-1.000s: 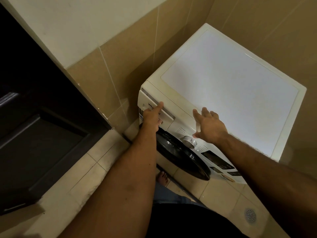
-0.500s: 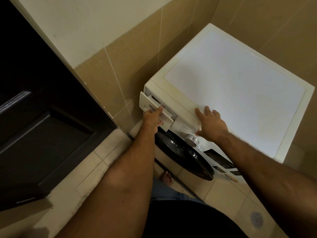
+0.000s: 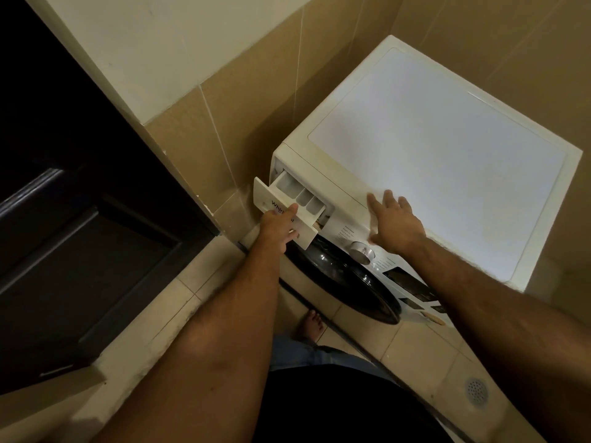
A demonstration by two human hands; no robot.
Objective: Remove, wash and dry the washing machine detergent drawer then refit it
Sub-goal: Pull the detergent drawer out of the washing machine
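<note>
The white detergent drawer (image 3: 297, 195) sticks partly out of the top left front of the white washing machine (image 3: 441, 148), with three of its compartments showing. My left hand (image 3: 276, 227) grips the drawer's front panel, thumb on top and fingers curled under its lower edge. My right hand (image 3: 393, 220) lies flat with straight fingers on the front edge of the machine's top, just above the control dial (image 3: 361, 252).
The machine stands in a corner of tan tiled walls (image 3: 243, 100). Its dark round door (image 3: 348, 282) faces down left. A dark wooden door (image 3: 73, 251) fills the left side. My bare foot (image 3: 310, 324) and a floor drain (image 3: 476, 390) are on the tiled floor.
My left hand has pulled the drawer from shut to partly open, baring its compartments. My right hand stayed pressed on the machine's top edge.
</note>
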